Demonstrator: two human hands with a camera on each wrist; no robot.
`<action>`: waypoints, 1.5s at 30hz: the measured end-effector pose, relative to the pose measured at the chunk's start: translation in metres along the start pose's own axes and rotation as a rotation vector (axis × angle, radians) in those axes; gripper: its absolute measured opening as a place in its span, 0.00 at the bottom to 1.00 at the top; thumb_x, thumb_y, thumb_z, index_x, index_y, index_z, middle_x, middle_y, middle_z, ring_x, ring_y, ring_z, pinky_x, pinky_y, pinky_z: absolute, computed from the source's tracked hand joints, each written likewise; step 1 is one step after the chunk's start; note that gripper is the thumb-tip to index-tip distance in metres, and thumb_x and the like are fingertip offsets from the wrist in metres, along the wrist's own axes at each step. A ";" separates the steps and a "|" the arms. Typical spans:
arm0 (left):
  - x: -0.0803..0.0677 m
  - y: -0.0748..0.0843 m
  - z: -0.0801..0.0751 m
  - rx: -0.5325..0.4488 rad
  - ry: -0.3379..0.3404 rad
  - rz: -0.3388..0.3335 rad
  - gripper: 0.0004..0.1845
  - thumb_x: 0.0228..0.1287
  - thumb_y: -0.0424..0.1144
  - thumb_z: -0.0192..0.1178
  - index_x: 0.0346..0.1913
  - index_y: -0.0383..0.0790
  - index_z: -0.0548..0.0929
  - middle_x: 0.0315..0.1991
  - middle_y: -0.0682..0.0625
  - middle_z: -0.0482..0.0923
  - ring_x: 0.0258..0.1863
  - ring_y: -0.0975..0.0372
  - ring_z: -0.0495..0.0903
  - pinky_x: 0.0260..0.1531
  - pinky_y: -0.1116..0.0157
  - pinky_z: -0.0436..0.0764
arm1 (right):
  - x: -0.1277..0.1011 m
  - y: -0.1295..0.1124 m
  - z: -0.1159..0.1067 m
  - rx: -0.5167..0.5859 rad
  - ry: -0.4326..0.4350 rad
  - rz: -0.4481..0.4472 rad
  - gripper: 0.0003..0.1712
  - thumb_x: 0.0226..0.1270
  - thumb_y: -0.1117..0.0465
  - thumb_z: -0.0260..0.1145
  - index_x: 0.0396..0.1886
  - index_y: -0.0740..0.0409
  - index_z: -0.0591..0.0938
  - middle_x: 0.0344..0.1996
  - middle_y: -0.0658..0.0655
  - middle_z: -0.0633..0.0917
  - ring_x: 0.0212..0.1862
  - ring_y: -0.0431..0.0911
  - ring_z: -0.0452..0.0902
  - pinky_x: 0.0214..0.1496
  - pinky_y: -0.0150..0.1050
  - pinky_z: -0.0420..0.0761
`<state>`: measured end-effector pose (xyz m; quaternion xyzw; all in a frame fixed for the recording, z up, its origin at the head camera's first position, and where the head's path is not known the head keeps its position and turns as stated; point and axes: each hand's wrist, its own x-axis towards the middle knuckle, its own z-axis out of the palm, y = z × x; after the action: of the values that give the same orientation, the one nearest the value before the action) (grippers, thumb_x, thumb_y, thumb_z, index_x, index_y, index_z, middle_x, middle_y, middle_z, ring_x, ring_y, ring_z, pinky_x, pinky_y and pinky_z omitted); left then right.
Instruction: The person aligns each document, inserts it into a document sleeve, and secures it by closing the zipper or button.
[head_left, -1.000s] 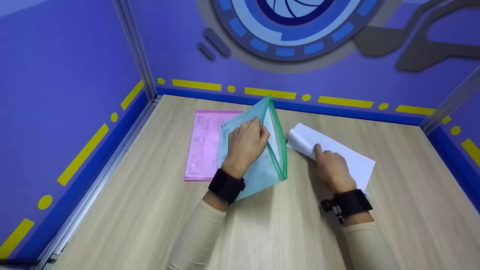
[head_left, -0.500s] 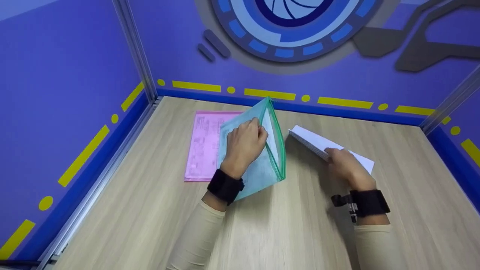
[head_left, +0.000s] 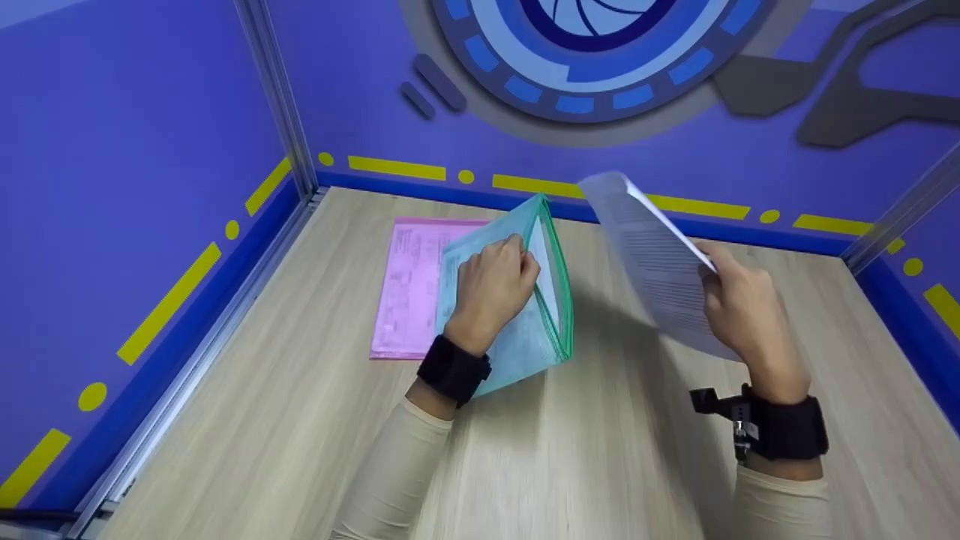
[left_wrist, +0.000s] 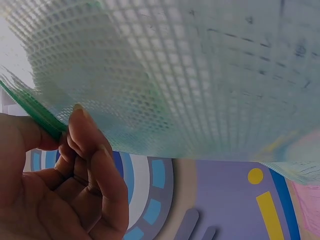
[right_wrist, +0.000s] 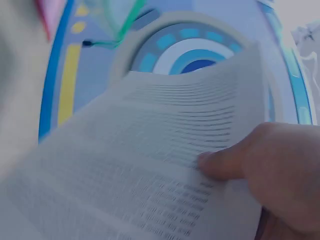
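Risk: sheets are limp and held by one edge only; they could buckle or catch on the zip rim of the pouch, esp. if the mouth sags shut
L hand: fingers curled, pinching the pouch's upper flap by its green zip edge, propping the mouth open; pouch rests on the tabletop, partly over a pink folder
R hand: thumb clamped on the printed sheets, raised off the tabletop just right of the pouch; sheet count unclear, view blurred
Sheets vs pouch: near, not touching, none inside yet
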<state>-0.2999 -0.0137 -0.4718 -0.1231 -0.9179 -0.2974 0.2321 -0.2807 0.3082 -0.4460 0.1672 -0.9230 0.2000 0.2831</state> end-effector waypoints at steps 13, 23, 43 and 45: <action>0.001 0.000 0.000 -0.001 -0.026 -0.021 0.15 0.80 0.39 0.52 0.29 0.42 0.73 0.20 0.53 0.61 0.18 0.60 0.69 0.19 0.64 0.67 | 0.003 -0.005 -0.013 0.578 0.173 0.401 0.22 0.84 0.60 0.58 0.71 0.59 0.80 0.60 0.64 0.85 0.46 0.40 0.86 0.46 0.28 0.82; 0.000 0.002 0.003 0.048 -0.065 -0.014 0.15 0.80 0.40 0.52 0.30 0.43 0.73 0.20 0.53 0.63 0.19 0.59 0.70 0.20 0.62 0.69 | 0.004 0.000 -0.009 1.197 0.048 0.399 0.24 0.81 0.67 0.61 0.72 0.69 0.73 0.56 0.57 0.86 0.48 0.47 0.88 0.46 0.36 0.87; -0.001 0.002 0.006 0.057 -0.022 0.002 0.16 0.79 0.40 0.52 0.28 0.44 0.72 0.18 0.53 0.61 0.17 0.59 0.69 0.19 0.62 0.65 | 0.003 -0.006 0.003 1.025 -0.319 0.328 0.26 0.85 0.68 0.53 0.72 0.81 0.65 0.49 0.57 0.87 0.44 0.49 0.90 0.43 0.43 0.89; -0.001 0.003 0.007 0.058 -0.008 0.003 0.15 0.79 0.40 0.52 0.28 0.44 0.72 0.18 0.52 0.62 0.17 0.58 0.70 0.19 0.62 0.66 | 0.003 -0.006 0.003 0.998 -0.336 0.324 0.26 0.85 0.68 0.53 0.73 0.82 0.65 0.49 0.57 0.87 0.44 0.49 0.90 0.43 0.43 0.89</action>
<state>-0.3004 -0.0075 -0.4757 -0.1191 -0.9268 -0.2700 0.2323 -0.2821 0.3013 -0.4450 0.1666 -0.7625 0.6250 -0.0159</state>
